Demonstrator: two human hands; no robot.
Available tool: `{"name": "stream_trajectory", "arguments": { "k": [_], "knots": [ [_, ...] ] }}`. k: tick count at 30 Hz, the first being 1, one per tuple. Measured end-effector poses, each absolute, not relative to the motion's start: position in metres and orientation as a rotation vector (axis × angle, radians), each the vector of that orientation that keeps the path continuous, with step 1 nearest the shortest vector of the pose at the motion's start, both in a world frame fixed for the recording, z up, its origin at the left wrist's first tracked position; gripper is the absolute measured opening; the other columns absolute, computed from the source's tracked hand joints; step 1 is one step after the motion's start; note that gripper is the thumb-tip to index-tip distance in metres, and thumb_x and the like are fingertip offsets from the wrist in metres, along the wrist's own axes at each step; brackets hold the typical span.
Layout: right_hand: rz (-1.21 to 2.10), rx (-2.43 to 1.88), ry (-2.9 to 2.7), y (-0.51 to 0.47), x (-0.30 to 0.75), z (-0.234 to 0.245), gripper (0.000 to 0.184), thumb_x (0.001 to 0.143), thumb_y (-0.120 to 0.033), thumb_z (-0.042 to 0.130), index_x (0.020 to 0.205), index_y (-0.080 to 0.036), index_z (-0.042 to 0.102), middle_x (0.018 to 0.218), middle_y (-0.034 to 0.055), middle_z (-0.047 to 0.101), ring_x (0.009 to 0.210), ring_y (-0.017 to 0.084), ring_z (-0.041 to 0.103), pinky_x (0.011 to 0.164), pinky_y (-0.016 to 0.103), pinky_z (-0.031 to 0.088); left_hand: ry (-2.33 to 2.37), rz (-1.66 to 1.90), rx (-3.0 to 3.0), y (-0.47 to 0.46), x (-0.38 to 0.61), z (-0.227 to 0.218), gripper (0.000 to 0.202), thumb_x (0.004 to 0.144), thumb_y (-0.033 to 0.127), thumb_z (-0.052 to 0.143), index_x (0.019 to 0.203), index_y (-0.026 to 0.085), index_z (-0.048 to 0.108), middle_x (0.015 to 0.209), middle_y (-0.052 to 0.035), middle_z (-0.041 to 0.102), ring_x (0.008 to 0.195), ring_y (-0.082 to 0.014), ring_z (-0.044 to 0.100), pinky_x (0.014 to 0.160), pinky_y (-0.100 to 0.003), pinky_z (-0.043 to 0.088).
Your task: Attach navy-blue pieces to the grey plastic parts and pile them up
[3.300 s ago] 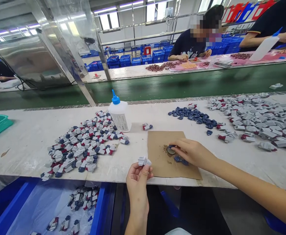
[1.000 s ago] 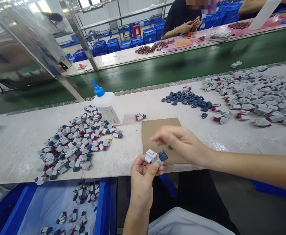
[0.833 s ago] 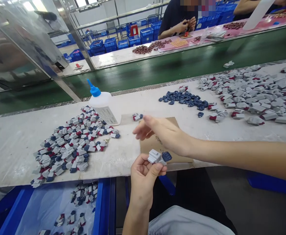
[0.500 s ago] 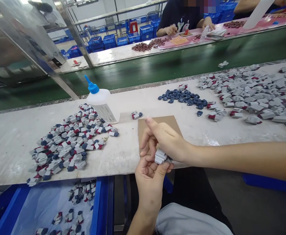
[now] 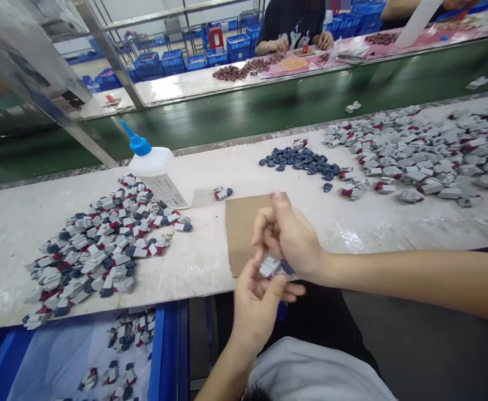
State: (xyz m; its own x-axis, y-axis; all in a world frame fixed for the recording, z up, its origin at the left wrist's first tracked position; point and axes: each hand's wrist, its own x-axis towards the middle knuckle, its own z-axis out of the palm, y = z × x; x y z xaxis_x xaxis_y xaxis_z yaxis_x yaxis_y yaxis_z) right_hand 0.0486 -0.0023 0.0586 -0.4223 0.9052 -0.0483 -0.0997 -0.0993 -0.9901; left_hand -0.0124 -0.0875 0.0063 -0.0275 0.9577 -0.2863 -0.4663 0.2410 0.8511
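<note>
Low in the middle, my left hand (image 5: 257, 298) pinches a small grey plastic part (image 5: 270, 267) with a navy piece (image 5: 287, 267) at its right end. My right hand (image 5: 296, 236) is bent over the same part, its palm side close against the navy end. Its fingers are curled and slightly blurred, the thumb points up, and I cannot make out what lies inside them. Beneath and behind both hands lies a square of brown cardboard (image 5: 239, 234). A grey, red and navy assembled piece (image 5: 222, 193) rests just beyond the cardboard.
A white bottle with a blue nozzle (image 5: 160, 172) stands behind a heap of assembled pieces (image 5: 97, 239). Navy pieces (image 5: 300, 160) and a large pile of grey-red parts (image 5: 419, 150) lie to the right. A blue crate (image 5: 157, 356) sits below left. Across the green conveyor (image 5: 227, 120) a person works.
The view has shifted a little. My right hand has tilted more upright, and the navy end of the held part shows more. A second grey part has come into view on the conveyor.
</note>
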Motion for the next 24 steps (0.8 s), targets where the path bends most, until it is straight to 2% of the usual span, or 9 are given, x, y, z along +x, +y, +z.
{"name": "stream_trajectory", "arguments": {
  "k": [2,4,7,10,12,14,17,19,24],
  "knots": [
    [1.649,-0.948,-1.390,0.003,0.047,0.061,0.064,0.082,-0.064,0.026,0.052,-0.016,0.055,0.031,-0.0039,0.038,0.032,0.008,0.045,0.039,0.020,0.035,0.989,1.129,0.680,-0.085,-0.015,0.008,0.022,0.078,0.033,0.056,0.087,0.016,0.045,0.060,0.0030,0.060,0.046,-0.0101,0.060,0.041,-0.018,0.045],
    [1.646,-0.952,-1.400,0.009,0.047,0.063,0.062,0.081,-0.064,0.028,0.054,-0.015,0.056,0.034,-0.0027,0.043,0.036,0.008,0.047,0.044,0.021,0.038,0.989,1.106,0.748,-0.082,-0.020,0.010,0.019,0.081,0.034,0.050,0.087,0.017,0.043,0.056,0.0065,0.052,0.039,-0.0069,0.052,0.035,-0.016,0.036],
    [1.662,-0.981,-1.407,0.017,0.048,0.065,0.060,0.079,-0.065,0.032,0.056,-0.015,0.057,0.040,-0.0007,0.049,0.042,0.010,0.050,0.047,0.022,0.039,1.014,1.139,0.789,-0.077,-0.030,0.014,0.011,0.082,0.028,0.046,0.086,0.018,0.045,0.055,0.0090,0.040,0.039,-0.0024,0.036,0.037,-0.015,0.026],
    [1.744,-1.020,-1.430,0.016,0.050,0.063,0.061,0.077,-0.067,0.034,0.058,-0.014,0.059,0.050,0.0021,0.055,0.050,0.011,0.054,0.051,0.022,0.041,1.001,1.171,0.819,-0.075,-0.033,0.016,0.013,0.081,0.028,0.042,0.079,0.017,0.049,0.057,0.0072,0.034,0.044,-0.0036,0.028,0.040,-0.016,0.023],
    [1.835,-1.016,-1.442,0.010,0.049,0.061,0.063,0.077,-0.068,0.032,0.060,-0.014,0.060,0.055,0.0039,0.058,0.056,0.012,0.056,0.056,0.023,0.043,1.091,1.200,0.907,-0.075,-0.031,0.015,0.024,0.085,0.034,0.036,0.075,0.017,0.051,0.060,0.0041,0.038,0.048,-0.0062,0.033,0.041,-0.018,0.025],
    [1.959,-0.992,-1.434,0.002,0.049,0.060,0.064,0.076,-0.069,0.032,0.062,-0.014,0.062,0.060,0.0052,0.061,0.061,0.014,0.058,0.060,0.025,0.046,1.262,1.254,1.043,-0.074,-0.026,0.013,0.031,0.087,0.037,0.032,0.078,0.018,0.054,0.069,-0.0008,0.049,0.058,-0.0107,0.045,0.044,-0.021,0.033],
    [2.036,-0.960,-1.385,-0.009,0.050,0.060,0.065,0.077,-0.069,0.030,0.066,-0.014,0.063,0.062,0.0058,0.063,0.064,0.016,0.061,0.061,0.028,0.048,1.434,1.384,1.272,-0.073,-0.019,0.010,0.030,0.088,0.033,0.031,0.089,0.019,0.057,0.088,-0.0068,0.059,0.083,-0.0179,0.055,0.063,-0.028,0.045],
    [1.971,-0.935,-1.377,-0.014,0.051,0.061,0.066,0.079,-0.067,0.027,0.063,-0.014,0.063,0.058,0.0055,0.063,0.061,0.016,0.061,0.061,0.027,0.049,1.457,1.484,1.410,-0.071,-0.015,0.008,0.029,0.089,0.027,0.030,0.093,0.019,0.057,0.092,-0.0072,0.060,0.091,-0.0187,0.056,0.074,-0.031,0.046],
    [1.760,-0.816,-1.376,-0.018,0.051,0.059,0.066,0.081,-0.065,0.028,0.051,-0.015,0.059,0.046,0.0027,0.057,0.051,0.012,0.059,0.054,0.022,0.048,1.485,1.642,1.599,-0.065,-0.012,0.006,0.028,0.088,0.018,0.029,0.090,0.016,0.057,0.082,-0.0058,0.063,0.079,-0.0146,0.060,0.068,-0.026,0.048]
  ]
}}
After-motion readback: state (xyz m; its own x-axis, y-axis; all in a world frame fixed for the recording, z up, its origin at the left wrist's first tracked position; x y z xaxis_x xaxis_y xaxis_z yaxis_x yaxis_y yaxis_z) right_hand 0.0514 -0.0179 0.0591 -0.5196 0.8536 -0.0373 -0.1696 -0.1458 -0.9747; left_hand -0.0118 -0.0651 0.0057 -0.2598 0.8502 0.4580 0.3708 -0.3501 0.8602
